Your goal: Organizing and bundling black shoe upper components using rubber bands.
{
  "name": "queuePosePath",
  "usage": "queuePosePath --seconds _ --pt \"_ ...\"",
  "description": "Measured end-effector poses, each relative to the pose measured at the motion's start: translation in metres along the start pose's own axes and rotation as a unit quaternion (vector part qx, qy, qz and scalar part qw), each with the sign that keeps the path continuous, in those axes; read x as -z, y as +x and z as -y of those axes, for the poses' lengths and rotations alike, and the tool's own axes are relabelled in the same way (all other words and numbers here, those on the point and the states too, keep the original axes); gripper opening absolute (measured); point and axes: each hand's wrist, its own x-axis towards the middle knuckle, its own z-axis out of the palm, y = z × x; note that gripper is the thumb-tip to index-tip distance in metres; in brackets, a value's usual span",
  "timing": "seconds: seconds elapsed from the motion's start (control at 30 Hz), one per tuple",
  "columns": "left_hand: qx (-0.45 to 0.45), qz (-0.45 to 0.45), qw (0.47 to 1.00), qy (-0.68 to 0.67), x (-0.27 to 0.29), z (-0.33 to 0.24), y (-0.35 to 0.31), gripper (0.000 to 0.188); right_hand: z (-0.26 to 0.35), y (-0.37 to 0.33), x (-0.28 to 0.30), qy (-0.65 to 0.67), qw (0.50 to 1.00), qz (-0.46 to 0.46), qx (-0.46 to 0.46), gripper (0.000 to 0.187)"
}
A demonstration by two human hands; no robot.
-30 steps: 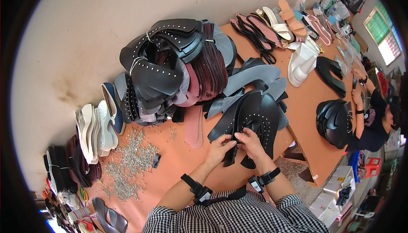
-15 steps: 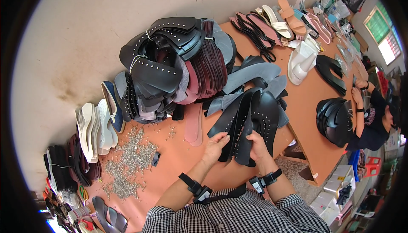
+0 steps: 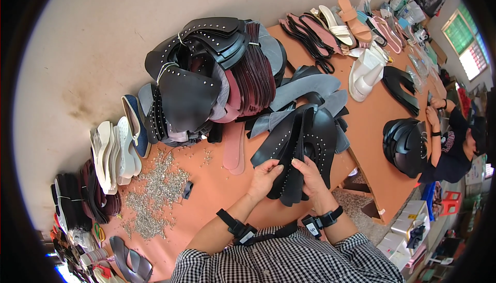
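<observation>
Black leather shoe uppers [image 3: 276, 146] with rows of silver studs are in my hands over the front of the table, their lower ends hanging toward me. My left hand [image 3: 266, 177] pinches the left piece near its lower part, thumb on top. Close beside it, my right hand [image 3: 310, 174] grips the right pieces the same way, its thumb near the middle strip. The fingers beneath the leather are hidden. Beyond them, grey-backed leather pieces [image 3: 305, 91] lie loosely piled, touching or nearly touching the held ones.
A tall tied stack of studded black uppers [image 3: 191, 97] stands behind left. Small silver rivets [image 3: 157, 195] lie scattered beside pink insoles [image 3: 234, 148]. White soles [image 3: 106, 154] lean at left. Across the right table [image 3: 374, 138], another person [image 3: 452, 148] works near a black leather pile [image 3: 403, 146].
My hands have come slightly closer together, and the gap between the held leather pieces has narrowed. The right hand has shifted a little left.
</observation>
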Motion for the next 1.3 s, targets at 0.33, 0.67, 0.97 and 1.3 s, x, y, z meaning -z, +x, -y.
queuePosePath --seconds 0.33,0.67,0.97,1.3 --pt "0.016 -0.039 0.999 -0.029 0.002 0.000 -0.002 0.012 -0.006 0.001 0.008 0.009 1.000 -0.022 0.001 0.028" --pt "-0.120 0.075 0.961 0.238 -0.015 -0.019 -0.010 0.029 -0.014 0.006 0.004 0.002 0.999 -0.032 0.027 0.031" --pt "-0.120 -0.149 0.776 0.601 0.012 -0.004 0.039 0.058 -0.018 -0.002 0.007 -0.018 0.985 -0.139 0.103 0.033" --pt "-0.103 -0.123 0.750 0.641 0.014 -0.008 0.045 0.057 -0.016 -0.012 0.005 -0.033 0.974 -0.159 0.160 0.034"
